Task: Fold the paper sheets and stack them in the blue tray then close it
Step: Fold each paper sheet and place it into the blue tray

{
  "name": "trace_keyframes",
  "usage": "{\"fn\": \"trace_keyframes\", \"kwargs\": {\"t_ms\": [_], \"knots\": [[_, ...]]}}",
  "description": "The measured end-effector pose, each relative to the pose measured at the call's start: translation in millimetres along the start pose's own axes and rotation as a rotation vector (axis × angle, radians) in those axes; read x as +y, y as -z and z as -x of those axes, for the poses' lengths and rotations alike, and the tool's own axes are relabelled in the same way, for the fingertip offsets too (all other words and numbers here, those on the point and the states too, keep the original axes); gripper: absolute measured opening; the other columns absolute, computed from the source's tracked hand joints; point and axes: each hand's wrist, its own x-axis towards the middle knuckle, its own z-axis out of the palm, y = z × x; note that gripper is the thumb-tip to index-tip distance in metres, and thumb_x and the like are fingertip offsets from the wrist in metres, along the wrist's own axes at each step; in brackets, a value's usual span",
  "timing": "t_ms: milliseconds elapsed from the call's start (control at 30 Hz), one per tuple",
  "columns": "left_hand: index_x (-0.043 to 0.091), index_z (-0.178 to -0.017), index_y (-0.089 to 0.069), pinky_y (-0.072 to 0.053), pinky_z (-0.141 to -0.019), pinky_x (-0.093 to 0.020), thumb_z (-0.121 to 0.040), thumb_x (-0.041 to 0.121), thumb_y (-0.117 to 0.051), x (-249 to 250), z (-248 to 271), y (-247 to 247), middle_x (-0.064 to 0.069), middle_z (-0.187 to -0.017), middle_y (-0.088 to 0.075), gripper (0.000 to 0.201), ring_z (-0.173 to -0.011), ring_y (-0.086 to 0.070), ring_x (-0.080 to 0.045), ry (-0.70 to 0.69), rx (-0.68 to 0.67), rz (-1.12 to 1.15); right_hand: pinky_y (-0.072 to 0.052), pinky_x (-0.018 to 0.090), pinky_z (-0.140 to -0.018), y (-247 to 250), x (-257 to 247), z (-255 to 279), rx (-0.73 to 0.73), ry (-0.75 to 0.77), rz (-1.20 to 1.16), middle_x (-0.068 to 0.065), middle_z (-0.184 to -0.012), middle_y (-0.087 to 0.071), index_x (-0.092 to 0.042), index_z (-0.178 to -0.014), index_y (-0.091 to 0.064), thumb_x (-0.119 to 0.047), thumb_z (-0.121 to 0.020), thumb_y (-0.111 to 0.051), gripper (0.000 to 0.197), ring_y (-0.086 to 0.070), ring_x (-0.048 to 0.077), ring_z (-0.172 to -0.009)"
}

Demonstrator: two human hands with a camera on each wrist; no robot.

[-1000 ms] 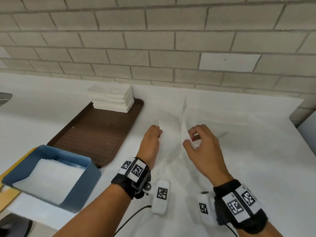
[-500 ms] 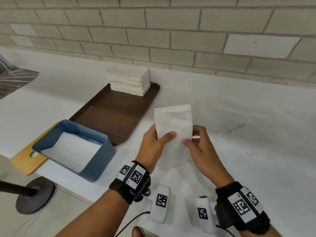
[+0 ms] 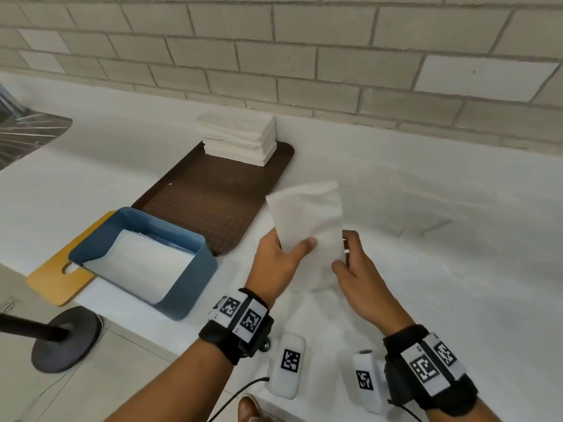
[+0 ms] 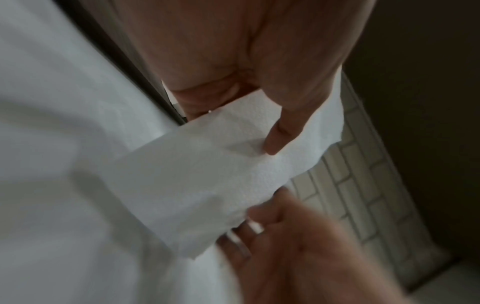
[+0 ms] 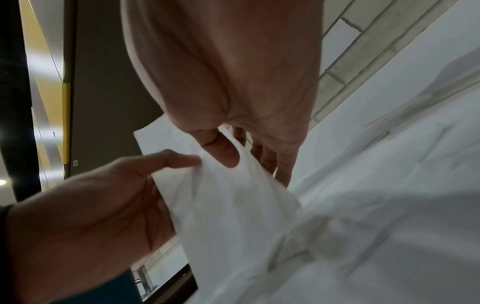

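A folded paper sheet (image 3: 307, 220) is pinched above the counter by the left hand (image 3: 278, 257) and right hand (image 3: 358, 269), thumbs in front. Folding seems finished, though blur hides the crease. Carrying to the blue tray (image 3: 195, 278), left, is called for next.

My left hand (image 3: 278, 257) is hiding the folded sheet's (image 3: 307, 217) lower left corner, its fingers tucked behind. My right hand (image 4: 298, 246) is blurring at five o'clock in the left wrist view. The sink (image 3: 27, 135) is getting cut off at nine o'clock of the head view.
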Motion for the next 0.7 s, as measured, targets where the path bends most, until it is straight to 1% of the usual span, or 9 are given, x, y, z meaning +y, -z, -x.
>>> {"fn": "trace_keyframes", "kwargs": {"t_ms": [133,233,333,400,467,567,633,667,700], "knots": [[0.020,-0.119,-0.067,-0.059,-0.092,-0.044,-0.091,0.012,-0.073,42,-7,47,0.000,-0.116,-0.076,0.030,-0.107,-0.073,-0.021,-0.023,0.100,0.189,-0.050,0.016,-0.076,-29,-39,-15,-0.007,0.113,0.021,-0.016,-0.113,-0.062,-0.033,-0.126,-0.041,-0.012,-0.101,-0.041,0.033,-0.061,0.001,-0.099],[0.011,-0.124,-0.065,-0.057,-0.095,-0.045,-0.091,0.007,-0.070,65,-10,115,-0.006,-0.119,-0.075,0.033,-0.112,-0.071,-0.026,-0.067,0.214,0.217,-0.051,0.021,-0.074,-68,-76,-28,-0.084,0.220,0.105,-0.011,-0.110,-0.059,-0.031,-0.120,-0.039,-0.013,-0.101,-0.038,0.026,-0.059,0.004,-0.093],[0.017,-0.110,-0.070,-0.060,-0.087,-0.049,-0.079,0.019,-0.080,77,-6,201,-0.007,-0.110,-0.076,0.032,-0.106,-0.071,-0.034,-0.100,0.393,0.008,-0.054,0.030,-0.070,-118,-104,-43,-0.137,0.343,0.300,-0.002,-0.108,-0.056,-0.026,-0.129,-0.034,-0.012,-0.100,-0.038,0.032,-0.058,0.013,-0.084],[0.024,-0.108,-0.067,-0.060,-0.082,-0.049,-0.071,0.029,-0.084,79,-1,253,-0.004,-0.105,-0.076,0.041,-0.099,-0.072,-0.033,-0.077,0.444,-0.206,-0.042,0.018,-0.055,-150,-117,-54,-0.156,0.442,0.456,-0.001,-0.101,-0.050,-0.020,-0.137,-0.031,-0.009,-0.099,-0.041,0.041,-0.050,0.010,-0.069],[0.025,-0.113,-0.062,-0.059,-0.076,-0.039,-0.077,0.022,-0.085,75,2,290,-0.001,-0.102,-0.075,0.043,-0.092,-0.073,-0.026,-0.043,0.424,-0.383,-0.028,0.014,-0.047,-178,-126,-62,-0.200,0.482,0.623,-0.001,-0.097,-0.047,-0.014,-0.143,-0.028,-0.005,-0.097,-0.045,0.050,-0.040,0.009,-0.061],[0.026,-0.120,-0.054,-0.050,-0.065,-0.024,-0.086,0.019,-0.079,55,-3,319,0.002,-0.098,-0.072,0.044,-0.085,-0.069,-0.020,-0.043,0.326,-0.794,-0.026,0.013,-0.046,-211,-127,-67,-0.261,0.422,0.851,0.006,-0.097,-0.056,-0.008,-0.143,-0.031,-0.007,-0.088,-0.059,0.062,-0.045,0.012,-0.060],[0.025,-0.127,-0.050,-0.045,-0.065,-0.022,-0.087,0.019,-0.076,40,-8,324,0.002,-0.099,-0.067,0.048,-0.086,-0.066,-0.022,-0.048,0.220,-0.961,-0.028,0.020,-0.039,-229,-123,-69,-0.260,0.396,0.955,0.006,-0.077,-0.061,-0.005,-0.124,-0.052,-0.010,-0.068,-0.079,0.063,-0.043,0.012,-0.046],[0.025,-0.131,-0.048,-0.044,-0.067,-0.023,-0.088,0.018,-0.075,35,-10,323,0.003,-0.102,-0.064,0.051,-0.089,-0.065,-0.023,-0.058,0.171,-1.017,-0.026,0.021,-0.038,-235,-122,-69,-0.254,0.394,0.987,0.005,-0.068,-0.060,-0.004,-0.114,-0.058,-0.012,-0.058,-0.084,0.062,-0.042,0.013,-0.040],[0.024,-0.132,-0.047,-0.044,-0.071,-0.024,-0.087,0.017,-0.074,32,-12,323,0.003,-0.107,-0.062,0.053,-0.093,-0.063,-0.022,-0.089,0.124,-1.099,-0.026,0.022,-0.040,-240,-121,-70,-0.280,0.376,1.009,0.007,-0.068,-0.061,-0.003,-0.112,-0.058,-0.012,-0.058,-0.085,0.062,-0.049,0.015,-0.041]]}}
